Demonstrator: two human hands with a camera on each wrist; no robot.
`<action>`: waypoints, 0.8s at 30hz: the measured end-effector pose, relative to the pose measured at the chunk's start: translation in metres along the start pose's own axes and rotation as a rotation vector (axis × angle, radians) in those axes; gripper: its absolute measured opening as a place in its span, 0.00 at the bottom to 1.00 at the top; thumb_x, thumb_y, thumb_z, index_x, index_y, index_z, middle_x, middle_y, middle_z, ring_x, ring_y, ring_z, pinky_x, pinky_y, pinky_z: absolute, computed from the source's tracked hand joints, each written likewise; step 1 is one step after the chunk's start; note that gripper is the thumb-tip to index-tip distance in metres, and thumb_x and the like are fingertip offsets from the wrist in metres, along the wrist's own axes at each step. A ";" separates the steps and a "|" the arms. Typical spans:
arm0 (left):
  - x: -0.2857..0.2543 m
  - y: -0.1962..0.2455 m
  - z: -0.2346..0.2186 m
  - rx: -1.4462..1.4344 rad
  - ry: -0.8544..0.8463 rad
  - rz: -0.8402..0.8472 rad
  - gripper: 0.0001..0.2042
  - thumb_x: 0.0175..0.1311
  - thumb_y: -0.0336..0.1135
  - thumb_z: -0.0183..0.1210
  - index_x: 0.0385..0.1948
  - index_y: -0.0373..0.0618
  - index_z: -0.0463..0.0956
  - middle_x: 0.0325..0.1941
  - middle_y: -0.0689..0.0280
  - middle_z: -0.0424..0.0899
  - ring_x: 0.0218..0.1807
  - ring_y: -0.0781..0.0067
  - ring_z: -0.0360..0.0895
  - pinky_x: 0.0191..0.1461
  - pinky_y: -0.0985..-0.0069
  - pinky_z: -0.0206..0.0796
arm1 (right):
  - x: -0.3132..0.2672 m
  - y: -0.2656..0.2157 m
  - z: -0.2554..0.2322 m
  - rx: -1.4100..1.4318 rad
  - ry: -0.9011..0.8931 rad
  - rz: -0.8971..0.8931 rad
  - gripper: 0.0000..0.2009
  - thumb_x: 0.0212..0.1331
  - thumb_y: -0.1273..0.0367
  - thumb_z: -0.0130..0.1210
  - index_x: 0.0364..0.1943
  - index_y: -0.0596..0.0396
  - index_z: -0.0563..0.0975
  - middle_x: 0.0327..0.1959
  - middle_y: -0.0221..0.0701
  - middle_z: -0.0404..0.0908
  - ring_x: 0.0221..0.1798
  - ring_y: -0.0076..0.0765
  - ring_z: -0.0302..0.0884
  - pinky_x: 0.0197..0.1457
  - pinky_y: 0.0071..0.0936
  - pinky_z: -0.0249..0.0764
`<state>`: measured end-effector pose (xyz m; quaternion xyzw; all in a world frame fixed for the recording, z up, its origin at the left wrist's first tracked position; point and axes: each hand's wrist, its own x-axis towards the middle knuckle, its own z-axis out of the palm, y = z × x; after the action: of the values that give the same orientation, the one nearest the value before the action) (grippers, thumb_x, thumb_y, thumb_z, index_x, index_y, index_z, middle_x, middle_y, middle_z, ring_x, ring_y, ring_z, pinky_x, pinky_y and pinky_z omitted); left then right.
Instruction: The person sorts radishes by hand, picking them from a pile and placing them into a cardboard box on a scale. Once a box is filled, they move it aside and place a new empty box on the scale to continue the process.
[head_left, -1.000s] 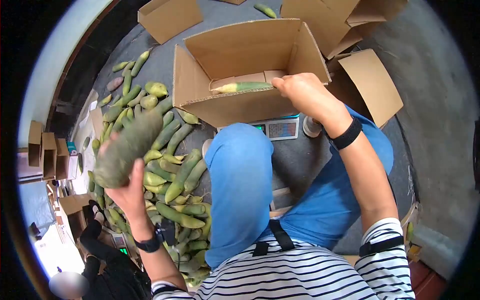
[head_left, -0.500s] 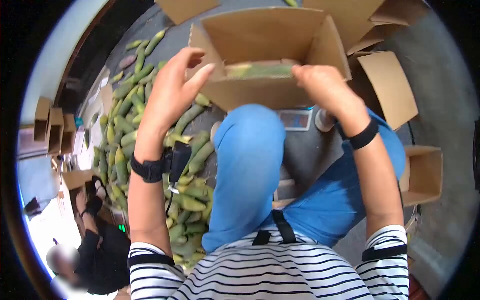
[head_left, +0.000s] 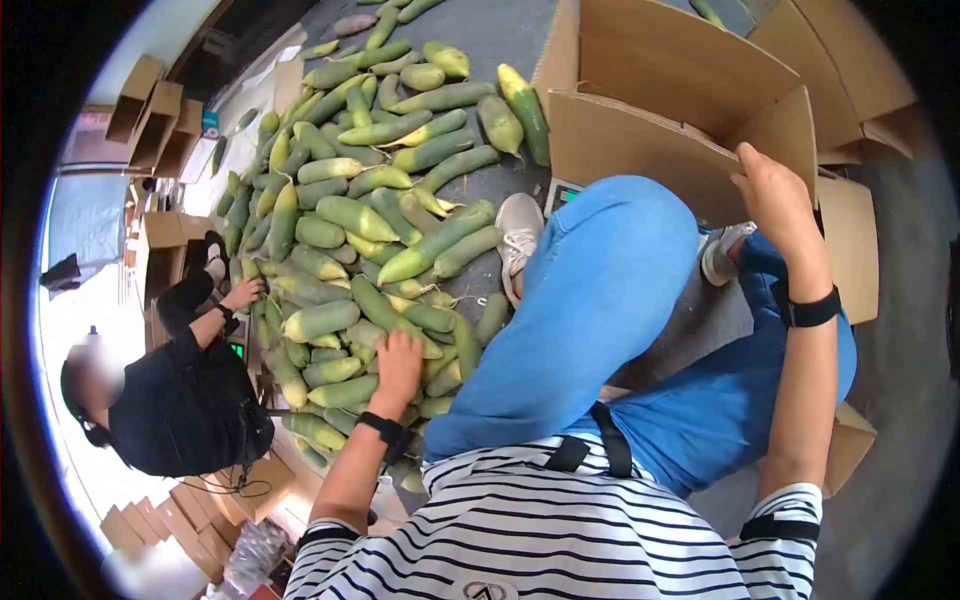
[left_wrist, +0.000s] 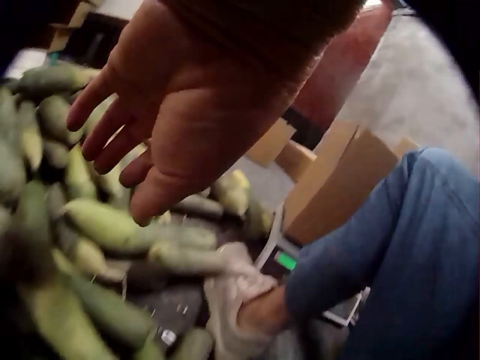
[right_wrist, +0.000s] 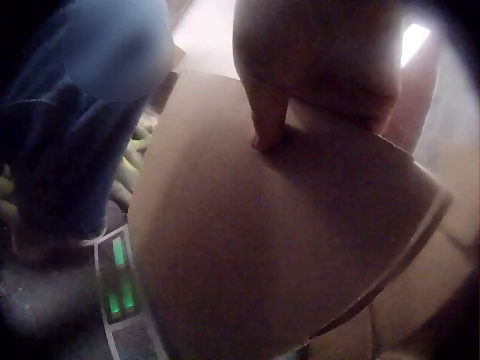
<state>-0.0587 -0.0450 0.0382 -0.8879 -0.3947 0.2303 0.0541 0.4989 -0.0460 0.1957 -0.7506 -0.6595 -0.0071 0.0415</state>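
Note:
My left hand (head_left: 400, 365) is over a big heap of green radishes (head_left: 345, 215), its fingers right at a long one near my knee. In the left wrist view that hand (left_wrist: 180, 112) has loosely bent, spread fingers and holds nothing. My right hand (head_left: 780, 200) grips the near edge of an open cardboard box (head_left: 640, 140) by its right corner. The right wrist view shows the thumb (right_wrist: 268, 124) pressed on the outside of the box wall (right_wrist: 225, 225). The front wall hides the bottom of the box.
Under the box is a scale (right_wrist: 118, 277) with a green display. My shoe (head_left: 520, 235) stands between heap and box. At the left, another person (head_left: 190, 390) in black reaches into the heap. More cardboard boxes (head_left: 840, 60) stand at the far right.
A second ago my left hand held a large green radish; half a second ago it was bare beside the box, and now it is down at the heap. My right hand stays at the box edge.

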 end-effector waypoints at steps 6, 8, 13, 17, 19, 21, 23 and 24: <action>0.012 0.007 0.048 0.010 0.066 0.083 0.16 0.53 0.31 0.54 0.46 0.44 0.71 0.52 0.57 0.69 0.61 0.57 0.62 0.61 0.52 0.53 | -0.001 -0.004 -0.001 0.009 0.020 0.014 0.08 0.55 0.71 0.53 0.35 0.57 0.67 0.33 0.43 0.78 0.40 0.54 0.75 0.40 0.45 0.70; 0.020 0.005 0.048 -0.028 -0.022 0.080 0.17 0.52 0.31 0.54 0.47 0.44 0.71 0.54 0.56 0.68 0.62 0.57 0.61 0.61 0.52 0.53 | -0.001 -0.003 -0.002 0.001 0.017 0.025 0.08 0.55 0.71 0.53 0.35 0.58 0.67 0.33 0.43 0.78 0.40 0.54 0.75 0.40 0.45 0.70; 0.019 -0.002 0.016 -0.264 0.141 -0.034 0.19 0.50 0.31 0.58 0.46 0.41 0.70 0.53 0.55 0.69 0.60 0.53 0.63 0.59 0.54 0.56 | 0.001 0.001 0.001 0.023 0.024 0.004 0.08 0.54 0.71 0.53 0.34 0.58 0.67 0.33 0.44 0.77 0.41 0.54 0.75 0.40 0.44 0.71; 0.045 -0.033 -0.053 -0.829 0.468 -0.427 0.20 0.51 0.35 0.64 0.45 0.38 0.71 0.48 0.55 0.73 0.53 0.57 0.69 0.56 0.65 0.61 | 0.000 0.000 0.003 0.003 0.052 0.003 0.07 0.52 0.73 0.52 0.34 0.57 0.69 0.31 0.44 0.78 0.39 0.51 0.77 0.38 0.42 0.73; 0.051 -0.090 -0.042 -1.188 0.452 -0.741 0.17 0.58 0.39 0.62 0.42 0.37 0.72 0.48 0.59 0.75 0.46 0.70 0.72 0.48 0.72 0.66 | -0.002 0.002 0.006 -0.009 0.055 0.016 0.06 0.51 0.76 0.50 0.34 0.57 0.70 0.29 0.43 0.79 0.37 0.49 0.78 0.37 0.41 0.75; 0.045 -0.079 -0.148 -1.574 0.513 -0.864 0.18 0.62 0.40 0.57 0.51 0.44 0.69 0.50 0.62 0.74 0.48 0.73 0.73 0.42 0.72 0.72 | -0.001 0.000 0.004 -0.021 0.043 0.029 0.07 0.49 0.78 0.48 0.34 0.57 0.71 0.29 0.42 0.79 0.36 0.47 0.79 0.36 0.39 0.76; 0.043 -0.074 -0.198 -1.729 0.725 -0.577 0.20 0.65 0.39 0.54 0.56 0.44 0.64 0.56 0.61 0.70 0.54 0.65 0.71 0.48 0.67 0.72 | -0.002 0.003 0.011 0.016 0.092 0.019 0.07 0.52 0.71 0.55 0.30 0.57 0.68 0.28 0.41 0.77 0.34 0.49 0.77 0.35 0.41 0.73; 0.049 -0.070 -0.221 -1.723 0.845 -0.431 0.24 0.65 0.41 0.54 0.59 0.43 0.61 0.58 0.60 0.68 0.57 0.62 0.69 0.53 0.64 0.69 | -0.002 0.003 0.009 0.016 0.100 0.019 0.07 0.52 0.71 0.55 0.30 0.57 0.68 0.28 0.41 0.77 0.34 0.49 0.77 0.35 0.41 0.73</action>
<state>0.0223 0.0578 0.2359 -0.5417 -0.5293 -0.4874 -0.4345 0.5007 -0.0480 0.1869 -0.7551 -0.6495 -0.0388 0.0806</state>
